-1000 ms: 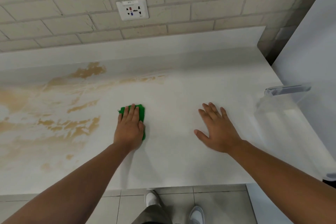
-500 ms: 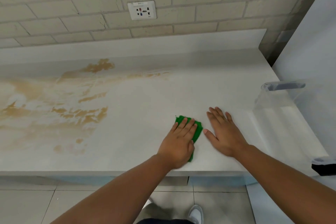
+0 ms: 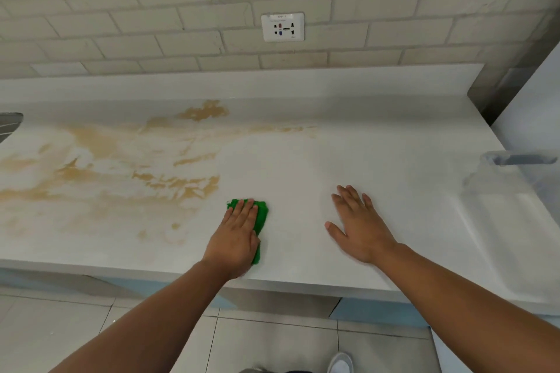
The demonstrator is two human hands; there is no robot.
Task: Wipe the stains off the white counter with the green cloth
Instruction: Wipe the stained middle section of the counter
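The single head-worn camera looks forward and down, close over the white counter (image 3: 303,166).

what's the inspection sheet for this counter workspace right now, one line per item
surface: white counter, brown stains across its left half and along the back; right half looks clean
job's things: green cloth near the front edge, just right of the stains
clutter: clear plastic container at the right end
hands: left hand flat on the cloth, pressing it down; right hand flat on bare counter, fingers spread
cables: nothing seen
surroundings: brick wall with a wall socket; tiled floor below
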